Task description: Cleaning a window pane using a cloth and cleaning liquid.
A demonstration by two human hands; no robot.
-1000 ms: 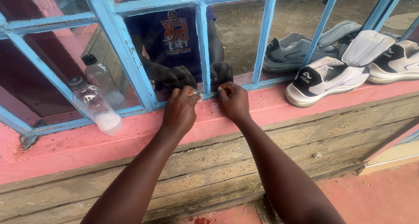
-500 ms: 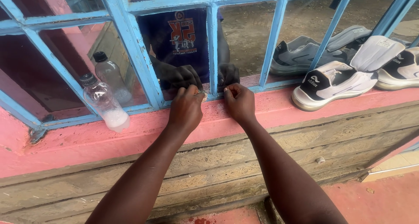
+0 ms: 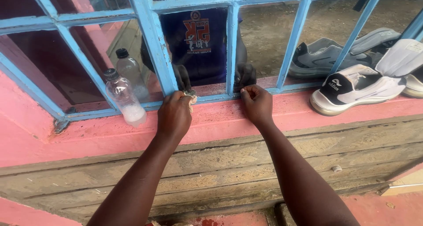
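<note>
My left hand (image 3: 174, 116) is closed on a small, dirty, light-coloured rag (image 3: 192, 98), pressed against the bottom of the blue window frame (image 3: 154, 45) where a thick upright bar meets the lower rail. My right hand (image 3: 257, 103) rests as a loose fist on the lower rail, a hand's width to the right; nothing shows in it. Both hands and a dark blue printed shirt are reflected in the glass pane (image 3: 198, 41) behind them.
A clear plastic bottle (image 3: 124, 98) with a black cap and some white liquid stands on the pink sill (image 3: 229, 120) left of my left hand. A white and black sports shoe (image 3: 357, 87) lies on the sill at the right. Below is a rough stone wall (image 3: 220, 164).
My left hand has slid left along the lower rail with the rag, away from my right hand. The view has shifted, so the bottle and shoes sit further right.
</note>
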